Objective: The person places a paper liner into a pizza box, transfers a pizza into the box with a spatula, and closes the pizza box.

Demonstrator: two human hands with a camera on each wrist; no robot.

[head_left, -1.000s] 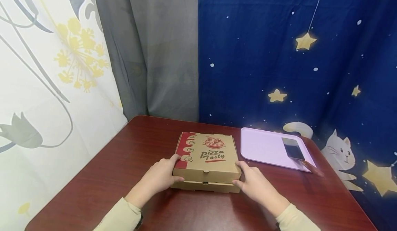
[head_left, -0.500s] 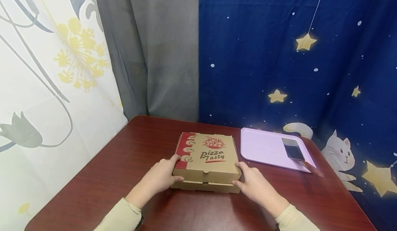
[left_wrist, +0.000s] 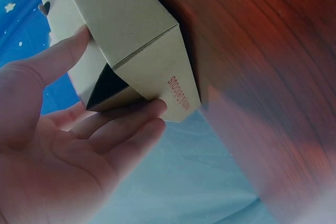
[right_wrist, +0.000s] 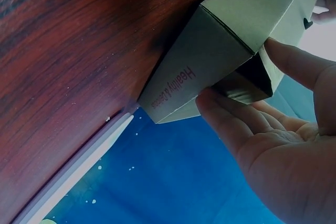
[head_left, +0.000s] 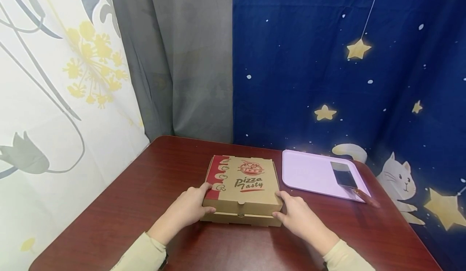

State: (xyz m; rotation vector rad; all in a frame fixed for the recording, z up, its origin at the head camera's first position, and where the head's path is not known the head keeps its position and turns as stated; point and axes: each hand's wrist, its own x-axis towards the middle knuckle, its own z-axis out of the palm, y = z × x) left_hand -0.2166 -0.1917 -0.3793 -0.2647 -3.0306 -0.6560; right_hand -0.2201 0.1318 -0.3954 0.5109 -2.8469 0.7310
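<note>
A cardboard pizza box [head_left: 251, 200] with a red strip and "Pizza Tasty" print sits on the table in the head view. My left hand [head_left: 187, 206] holds its near left corner, thumb on the front face and fingers along the side. At the near right corner, my right hand [head_left: 300, 214] grips in the same way. The lid [head_left: 225, 205] stands a little above the base [head_left: 240, 219] at the front. Both wrist views show a dark gap between lid and base, beside the left fingers [left_wrist: 136, 124] and right fingers [right_wrist: 226, 111].
To the right of the box lies a lilac tray [head_left: 306, 174]. On its right side rests a spatula [head_left: 344, 176] with a dark blade, its brown handle extending past the tray's edge. The reddish-brown table [head_left: 145, 190] backs onto grey and blue curtains [head_left: 309, 60].
</note>
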